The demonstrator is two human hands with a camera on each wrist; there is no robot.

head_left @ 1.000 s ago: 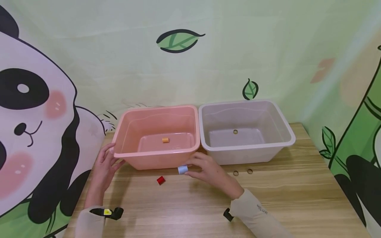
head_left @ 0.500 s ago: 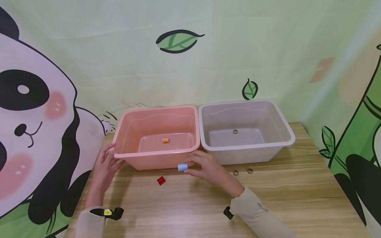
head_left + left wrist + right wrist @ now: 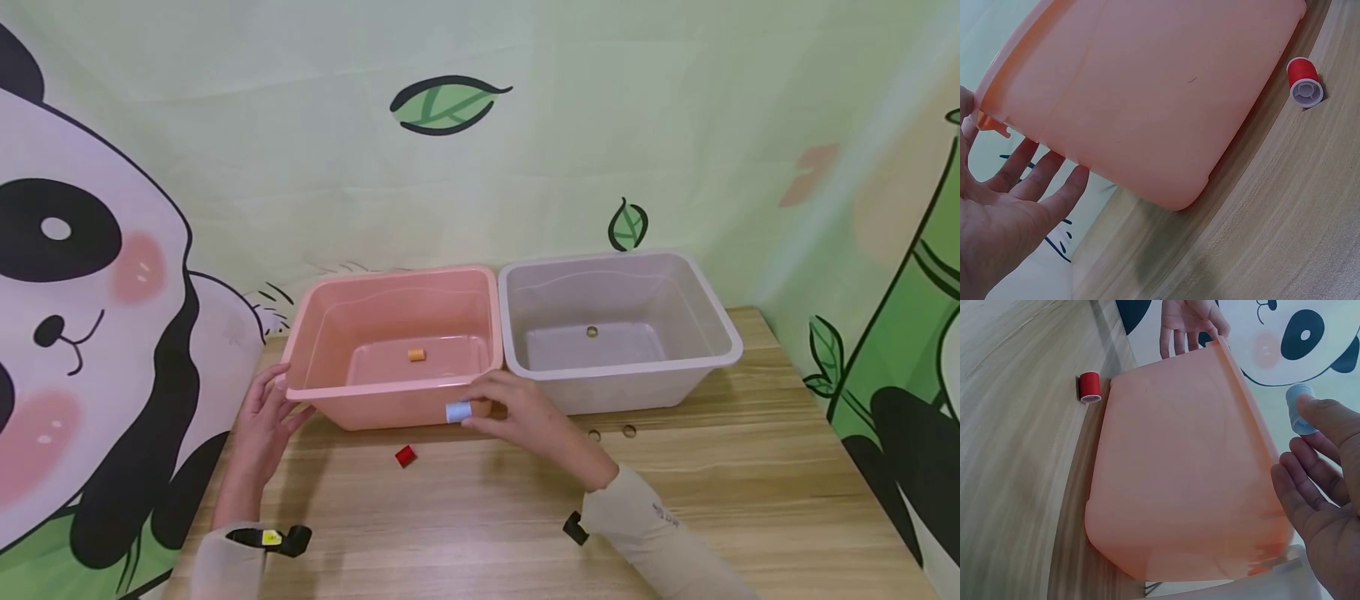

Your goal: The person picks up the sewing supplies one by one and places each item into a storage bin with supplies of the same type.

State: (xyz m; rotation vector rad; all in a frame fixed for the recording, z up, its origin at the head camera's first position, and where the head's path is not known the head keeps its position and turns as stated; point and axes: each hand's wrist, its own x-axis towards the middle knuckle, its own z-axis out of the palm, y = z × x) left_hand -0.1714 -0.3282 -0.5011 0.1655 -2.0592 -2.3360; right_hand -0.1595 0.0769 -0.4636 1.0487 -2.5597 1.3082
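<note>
Light-blue spool (image 3: 458,412) pinched in fingers of right hand (image 3: 525,410), front of pink bin (image 3: 375,407) — left hand (image 3: 264,418) touching bin's left end, fingers spread.

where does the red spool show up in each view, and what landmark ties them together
Head: the red spool is below and left of the picture's centre, in front of the pink bin.
Left wrist: red spool, upper right.
Right wrist: red spool, upper left.
Shared landmark: the pink bin, in all three, with the spool beside its base.
</note>
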